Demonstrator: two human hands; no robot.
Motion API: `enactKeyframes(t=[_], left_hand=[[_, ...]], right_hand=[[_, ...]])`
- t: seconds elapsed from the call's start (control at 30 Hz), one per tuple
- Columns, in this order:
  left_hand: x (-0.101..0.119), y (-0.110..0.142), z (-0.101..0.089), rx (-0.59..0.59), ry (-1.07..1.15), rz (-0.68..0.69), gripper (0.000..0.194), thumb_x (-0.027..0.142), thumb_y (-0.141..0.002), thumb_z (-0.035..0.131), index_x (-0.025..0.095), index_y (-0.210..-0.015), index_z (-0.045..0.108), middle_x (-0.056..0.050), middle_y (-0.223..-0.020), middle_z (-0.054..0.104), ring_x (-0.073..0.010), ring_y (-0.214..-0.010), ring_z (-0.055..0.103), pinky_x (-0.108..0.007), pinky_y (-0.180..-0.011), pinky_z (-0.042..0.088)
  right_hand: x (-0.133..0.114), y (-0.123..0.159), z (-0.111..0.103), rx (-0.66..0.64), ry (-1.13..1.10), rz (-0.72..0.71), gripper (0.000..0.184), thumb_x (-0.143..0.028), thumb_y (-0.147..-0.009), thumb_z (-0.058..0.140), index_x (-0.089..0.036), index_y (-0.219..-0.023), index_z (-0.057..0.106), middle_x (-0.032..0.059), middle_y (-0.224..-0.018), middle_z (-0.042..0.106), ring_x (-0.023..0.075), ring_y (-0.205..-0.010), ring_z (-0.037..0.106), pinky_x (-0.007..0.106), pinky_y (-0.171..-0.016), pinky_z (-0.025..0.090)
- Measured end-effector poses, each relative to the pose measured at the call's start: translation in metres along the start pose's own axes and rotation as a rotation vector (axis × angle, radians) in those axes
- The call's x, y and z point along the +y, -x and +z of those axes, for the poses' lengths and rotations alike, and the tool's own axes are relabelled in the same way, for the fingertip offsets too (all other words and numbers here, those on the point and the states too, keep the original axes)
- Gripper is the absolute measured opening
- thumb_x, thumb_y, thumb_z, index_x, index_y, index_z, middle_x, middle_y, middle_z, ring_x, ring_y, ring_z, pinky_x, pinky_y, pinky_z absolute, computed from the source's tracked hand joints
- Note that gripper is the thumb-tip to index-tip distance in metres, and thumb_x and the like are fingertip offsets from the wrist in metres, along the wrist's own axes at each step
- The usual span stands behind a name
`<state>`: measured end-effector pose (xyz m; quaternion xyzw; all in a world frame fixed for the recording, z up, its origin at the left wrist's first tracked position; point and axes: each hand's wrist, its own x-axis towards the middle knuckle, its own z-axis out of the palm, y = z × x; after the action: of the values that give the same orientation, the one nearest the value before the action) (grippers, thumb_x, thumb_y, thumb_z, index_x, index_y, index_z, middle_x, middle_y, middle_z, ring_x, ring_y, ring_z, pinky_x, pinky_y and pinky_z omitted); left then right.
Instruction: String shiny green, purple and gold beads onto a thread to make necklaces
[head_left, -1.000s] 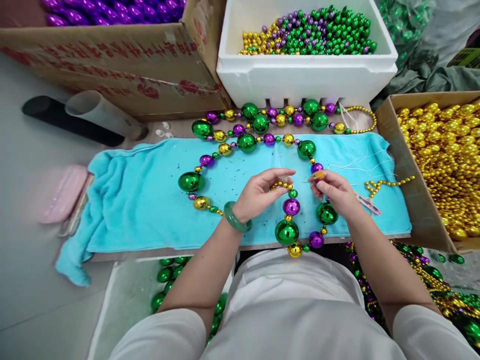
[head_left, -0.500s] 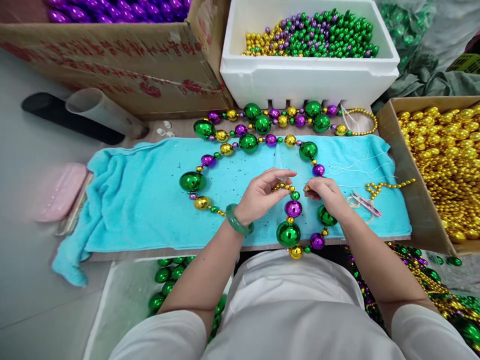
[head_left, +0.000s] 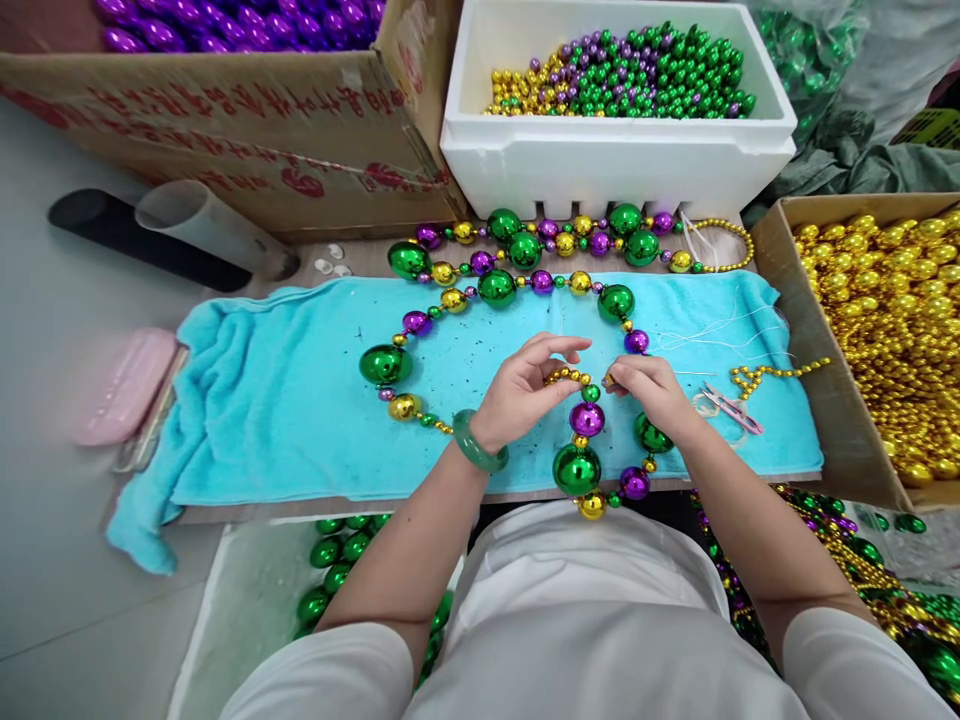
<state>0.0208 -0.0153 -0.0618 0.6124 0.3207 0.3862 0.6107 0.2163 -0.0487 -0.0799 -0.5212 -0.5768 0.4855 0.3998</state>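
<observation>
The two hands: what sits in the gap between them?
Head view: between left hand and right hand sits a small green bead, above a purple bead.

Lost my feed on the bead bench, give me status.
Left hand pinching the small gold beads. Right hand pinched beside them, contents hidden. Bead strand looped on towel. Snips lie right.
</observation>
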Motion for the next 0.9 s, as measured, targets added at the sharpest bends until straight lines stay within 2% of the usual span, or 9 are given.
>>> enactKeyframes(t=[0.33,0.47,0.63,0.9], left_hand=[[0.0014,0.0005,0.0010,0.012,0.001,-0.010,0.041,0.016,-0.074,0.069,0.024,-0.114,0.066,-0.005,-0.103,0.053,-0.0139,-0.096,0.055,-0.023,-0.079,0.054],[0.0009,0.0005,0.0008,-0.006,0.020,0.005,0.041,0.015,-0.075,0.068,0.026,-0.115,0.065,-0.003,-0.101,0.050,-0.0125,-0.094,0.055,-0.022,-0.078,0.054],[-0.0001,0.0004,0.0001,-0.014,0.034,0.026,0.043,0.014,-0.074,0.069,0.027,-0.115,0.064,-0.003,-0.100,0.049,-0.0120,-0.094,0.054,-0.021,-0.077,0.054],[-0.0023,0.0010,-0.0017,-0.010,0.030,0.026,0.043,0.019,-0.074,0.072,0.026,-0.116,0.064,-0.004,-0.102,0.051,-0.0125,-0.094,0.054,-0.021,-0.076,0.054]], right_hand=[[-0.0052,-0.0016,-0.0013,0.009,0.093,-0.058,0.034,-0.038,-0.085,0.049,-0.017,-0.062,0.062,0.0019,-0.062,0.061,0.0133,-0.062,0.055,0.027,-0.061,0.039],[-0.0012,-0.0048,-0.0010,0.028,0.056,-0.057,0.034,-0.038,-0.085,0.048,-0.017,-0.063,0.062,0.0021,-0.064,0.062,0.0132,-0.063,0.055,0.027,-0.063,0.040],[0.0022,-0.0081,0.0001,-0.032,0.004,-0.036,0.033,-0.038,-0.085,0.048,-0.016,-0.064,0.062,0.0019,-0.062,0.060,0.0130,-0.062,0.054,0.026,-0.061,0.040],[-0.0012,-0.0074,-0.0012,-0.062,0.036,-0.100,0.032,-0.036,-0.085,0.049,-0.016,-0.063,0.059,0.0005,-0.060,0.057,0.0117,-0.060,0.050,0.025,-0.059,0.037]])
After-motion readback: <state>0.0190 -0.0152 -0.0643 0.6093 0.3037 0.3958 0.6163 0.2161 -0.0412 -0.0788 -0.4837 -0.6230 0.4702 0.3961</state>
